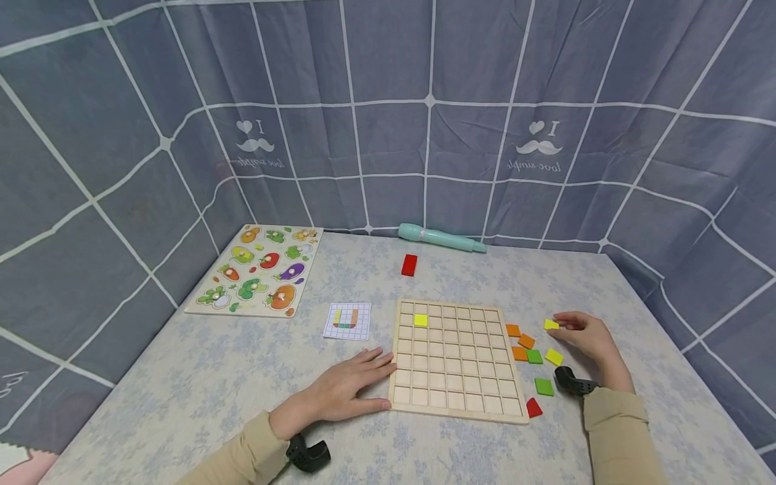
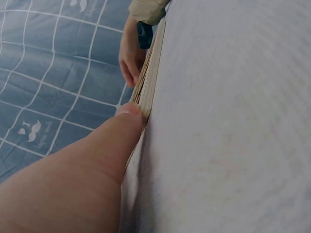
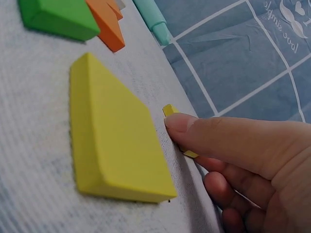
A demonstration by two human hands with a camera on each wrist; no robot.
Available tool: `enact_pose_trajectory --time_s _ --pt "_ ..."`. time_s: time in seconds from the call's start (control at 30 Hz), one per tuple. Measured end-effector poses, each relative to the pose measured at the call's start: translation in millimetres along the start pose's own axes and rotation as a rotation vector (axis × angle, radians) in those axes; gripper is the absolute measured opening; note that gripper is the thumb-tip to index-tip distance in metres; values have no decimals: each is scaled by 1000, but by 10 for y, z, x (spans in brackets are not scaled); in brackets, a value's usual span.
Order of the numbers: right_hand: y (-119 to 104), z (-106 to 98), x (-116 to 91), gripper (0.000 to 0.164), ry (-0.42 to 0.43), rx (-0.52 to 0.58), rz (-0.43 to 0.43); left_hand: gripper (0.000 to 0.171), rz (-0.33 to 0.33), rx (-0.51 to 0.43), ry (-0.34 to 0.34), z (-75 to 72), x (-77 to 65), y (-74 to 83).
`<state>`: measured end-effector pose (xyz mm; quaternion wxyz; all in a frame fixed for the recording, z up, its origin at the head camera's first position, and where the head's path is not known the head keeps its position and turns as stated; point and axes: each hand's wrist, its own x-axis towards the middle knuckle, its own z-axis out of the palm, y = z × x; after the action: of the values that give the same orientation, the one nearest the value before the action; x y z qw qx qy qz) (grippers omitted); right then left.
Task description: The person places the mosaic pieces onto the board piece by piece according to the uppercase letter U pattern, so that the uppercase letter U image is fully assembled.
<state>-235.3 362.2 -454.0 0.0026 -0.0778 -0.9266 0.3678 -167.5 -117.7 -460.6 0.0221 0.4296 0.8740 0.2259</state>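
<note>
A wooden grid board (image 1: 457,364) lies on the table with one yellow square tile (image 1: 421,320) in a cell near its upper left. My left hand (image 1: 348,387) rests flat at the board's left edge, fingers spread, the thumb (image 2: 130,109) touching the side of the board in the left wrist view. To the right of the board, my right hand (image 1: 588,335) pinches a yellow tile (image 1: 550,325) between thumb and fingers. Another yellow tile (image 3: 116,136) lies on the table close by. Several orange tiles (image 1: 519,353), green tiles (image 1: 543,386) and a red tile (image 1: 533,407) are scattered there too.
Left of the board lies a small pattern card (image 1: 347,321) with a coloured U shape. A vegetable puzzle board (image 1: 257,271) sits at the back left. A red block (image 1: 409,265) and a teal pen-shaped object (image 1: 442,238) lie behind, before the curtain (image 1: 388,135).
</note>
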Motion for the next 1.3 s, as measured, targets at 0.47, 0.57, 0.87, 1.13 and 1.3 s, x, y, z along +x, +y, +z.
enact_pose_trajectory --time_s 0.47,0.57,0.87,1.13,1.3 --pt "-170 -76 1 65 -40 -7 -27 65 -5 5 -3 14 -11 -8" --pt "-106 -48 123 68 -17 -6 -61 64 -7 5 -3 9 -13 -8" --pt "139 202 586 68 85 61 -176 64 -14 -14 -2 -2 -14 0" --pt "-269 367 504 48 102 86 -308 65 -4 -10 13 11 -17 -2" --pt "-1072 316 -65 45 20 186 -365 64 -7 -12 8 10 -9 -3"
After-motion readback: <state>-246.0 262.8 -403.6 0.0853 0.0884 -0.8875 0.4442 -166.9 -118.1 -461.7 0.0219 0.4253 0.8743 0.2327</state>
